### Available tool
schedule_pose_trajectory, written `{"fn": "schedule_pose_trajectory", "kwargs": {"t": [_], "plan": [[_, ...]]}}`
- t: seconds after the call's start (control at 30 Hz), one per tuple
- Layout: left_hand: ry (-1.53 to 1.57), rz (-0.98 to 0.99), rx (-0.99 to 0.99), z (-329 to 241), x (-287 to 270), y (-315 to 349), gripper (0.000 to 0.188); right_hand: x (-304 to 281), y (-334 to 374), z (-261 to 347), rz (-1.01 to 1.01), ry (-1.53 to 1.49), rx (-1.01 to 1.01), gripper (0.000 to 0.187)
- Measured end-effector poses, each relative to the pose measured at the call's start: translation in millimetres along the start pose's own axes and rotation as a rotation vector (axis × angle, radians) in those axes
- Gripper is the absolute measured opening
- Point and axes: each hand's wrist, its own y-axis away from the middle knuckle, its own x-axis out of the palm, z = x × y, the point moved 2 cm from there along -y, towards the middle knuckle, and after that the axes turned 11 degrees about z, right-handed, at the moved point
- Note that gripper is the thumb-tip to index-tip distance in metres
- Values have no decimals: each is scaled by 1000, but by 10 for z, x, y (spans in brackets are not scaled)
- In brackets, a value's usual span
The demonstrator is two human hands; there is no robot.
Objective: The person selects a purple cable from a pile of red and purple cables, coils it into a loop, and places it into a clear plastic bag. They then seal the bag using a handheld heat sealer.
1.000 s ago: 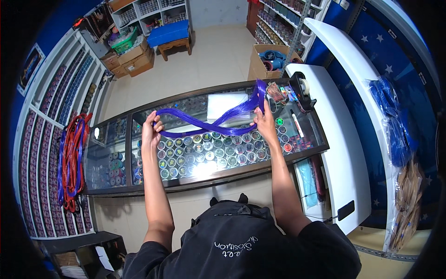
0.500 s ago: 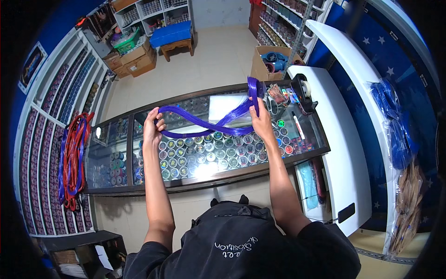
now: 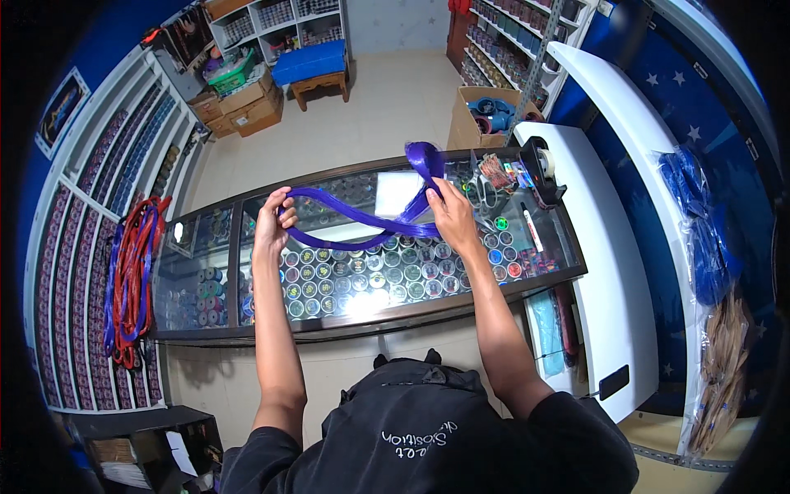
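A long, glossy purple skein of fine strands (image 3: 350, 216) stretches between my hands above a glass-topped display counter (image 3: 411, 311). My left hand (image 3: 273, 224) is closed round the skein's left end, with the fingers curled. My right hand (image 3: 453, 216) pinches the other part, where the strands cross and a loop stands up past the fingers, bending over toward the left. Some strands are hidden behind the right hand. Beneath the skein, rows of round-topped containers (image 3: 377, 280) show through the glass, and a white sheet (image 3: 395, 193) lies behind it.
Scissors (image 3: 487, 195), a marker (image 3: 532, 226) and a black tape dispenser (image 3: 541, 173) sit at the counter's right end. Red and purple skeins (image 3: 134, 280) hang at the left shelves. A white ledge (image 3: 621, 305) with a phone (image 3: 614, 382) runs along the right. Beyond stands a cardboard box (image 3: 467, 119).
My right hand has moved slightly left and turned more palm-down. The loop above it has tipped leftward, and the skein sags a bit more. My left hand keeps its grip.
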Motion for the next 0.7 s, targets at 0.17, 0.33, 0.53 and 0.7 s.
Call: {"fn": "schedule_pose_trajectory", "kwargs": {"t": [0.17, 0.33, 0.53, 0.7], "plan": [[-23, 16, 7, 5, 39, -48, 21, 42, -1, 89, 21, 128, -97, 28], [-45, 27, 24, 17, 63, -112, 20, 88, 14, 228, 63, 118, -137, 27], [-130, 63, 13, 12, 185, -146, 16, 131, 5, 319, 112, 137, -144, 28], [-174, 60, 0, 70, 210, -193, 17, 204, -24, 368, 106, 143, -196, 25]]}}
